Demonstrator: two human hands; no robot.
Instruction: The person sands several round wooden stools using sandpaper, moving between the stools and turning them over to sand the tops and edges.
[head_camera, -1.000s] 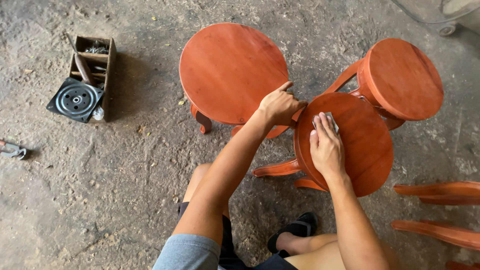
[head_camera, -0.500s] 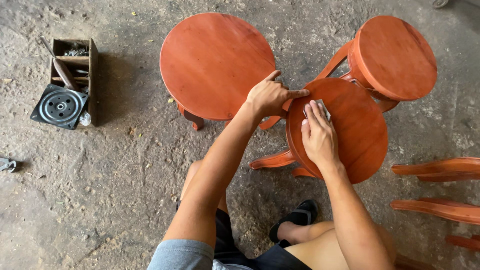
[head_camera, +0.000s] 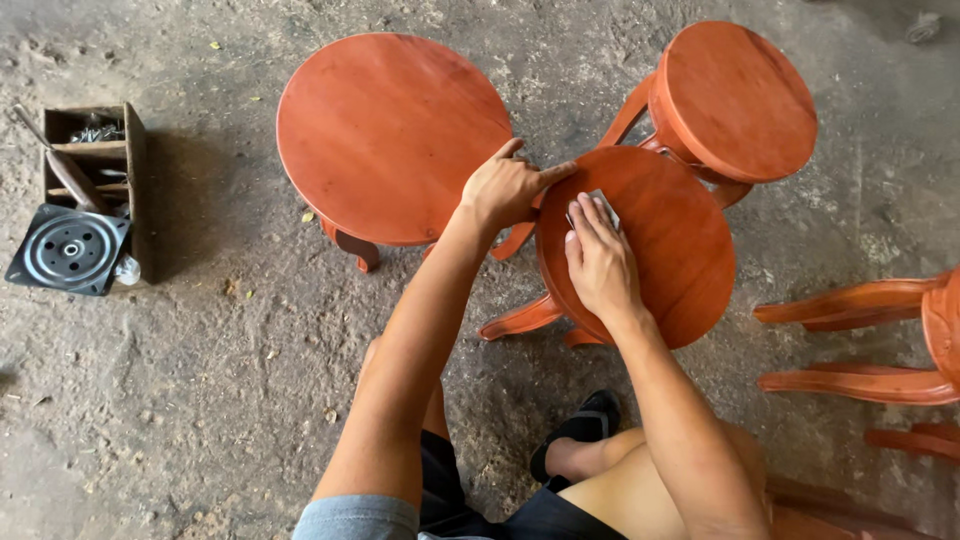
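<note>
— So what was each grip doing?

— Right hand (head_camera: 600, 265) lay flat, palm down, pressing a small grey pad of sandpaper (head_camera: 598, 203) onto the round seat of the orange-red stool (head_camera: 670, 250); only the pad's far end showed past the fingertips. Left hand (head_camera: 505, 188) was clenched over that seat's left rim, thumb on top.

— And where did the stool stand?

— On the concrete floor (head_camera: 220, 400), tilted toward the person, between the knees and two others. A larger round stool (head_camera: 385, 130) stood just beside it on the left, its rim near the left hand. A third stool (head_camera: 740, 95) stood behind it, touching or nearly so.

— Anything farther out?

— At the floor's left edge sat a wooden tool box (head_camera: 95, 170) with a square metal swivel plate (head_camera: 68, 250) leaning on it. At the right edge, curved legs of another stool (head_camera: 870, 340) lying down. A black sandal (head_camera: 585, 430) showed near the bottom.
</note>
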